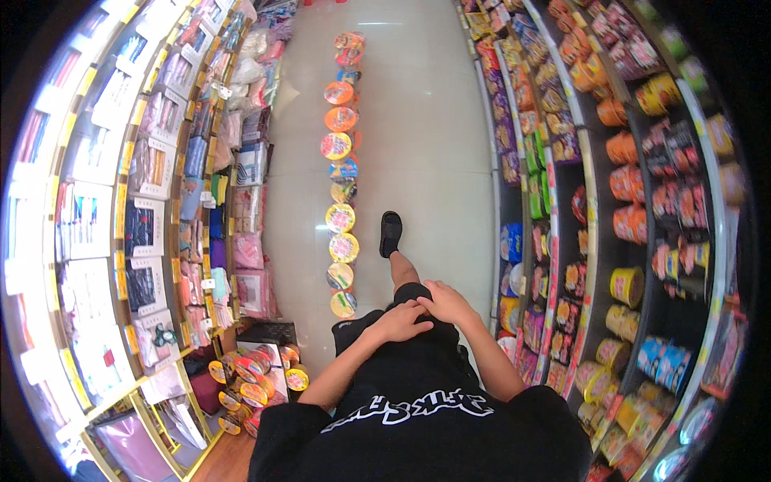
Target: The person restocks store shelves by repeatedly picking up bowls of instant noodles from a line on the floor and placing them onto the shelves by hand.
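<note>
My left hand (444,301) rests on the knee of my black shorts, with its fingertips close to the other hand. My right hand (402,320) lies beside it over my lap, fingers spread and pointing towards the left one. Neither hand appears to hold anything. Ahead of me, a long row of instant noodle cups (340,217) stands on the pale tiled floor (421,120), their lids orange, yellow and blue. One black sandal (391,232) on my foot is just right of that row.
Shelves of packaged textiles (144,226) line the left side. Snack packets (535,175) and noodle tubs (626,286) fill shelves on the right. Near my right elbow, more noodle cups (253,393) are stacked by a yellow metal rack (202,452).
</note>
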`<state>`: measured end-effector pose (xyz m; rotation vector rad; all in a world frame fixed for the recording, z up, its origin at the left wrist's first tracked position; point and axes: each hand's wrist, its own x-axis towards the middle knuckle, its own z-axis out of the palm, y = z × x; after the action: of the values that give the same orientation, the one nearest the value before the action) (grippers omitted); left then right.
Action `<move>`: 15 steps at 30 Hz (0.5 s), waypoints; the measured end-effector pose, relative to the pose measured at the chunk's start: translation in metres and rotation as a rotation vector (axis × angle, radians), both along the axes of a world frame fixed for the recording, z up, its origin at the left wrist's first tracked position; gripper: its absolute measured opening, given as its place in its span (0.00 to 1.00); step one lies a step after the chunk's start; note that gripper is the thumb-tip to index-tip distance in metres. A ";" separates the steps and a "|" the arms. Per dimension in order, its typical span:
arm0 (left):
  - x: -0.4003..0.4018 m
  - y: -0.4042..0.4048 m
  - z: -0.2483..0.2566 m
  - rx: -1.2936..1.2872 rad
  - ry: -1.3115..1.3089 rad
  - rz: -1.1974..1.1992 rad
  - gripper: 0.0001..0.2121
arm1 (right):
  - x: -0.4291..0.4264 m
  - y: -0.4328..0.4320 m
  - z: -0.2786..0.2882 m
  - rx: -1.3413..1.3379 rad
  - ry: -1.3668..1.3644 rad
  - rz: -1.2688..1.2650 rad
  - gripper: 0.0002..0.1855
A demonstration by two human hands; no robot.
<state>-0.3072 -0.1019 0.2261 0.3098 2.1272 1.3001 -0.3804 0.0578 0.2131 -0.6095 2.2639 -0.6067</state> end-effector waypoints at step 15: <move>-0.283 -0.276 -0.325 -0.645 -0.301 0.866 0.32 | -0.333 -0.307 -0.302 -0.307 -0.258 -0.381 0.19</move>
<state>-0.5902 -0.3780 -0.0985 -1.1006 2.3247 0.8742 -0.7132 -0.2492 -0.0884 -0.2194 2.0661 -1.1650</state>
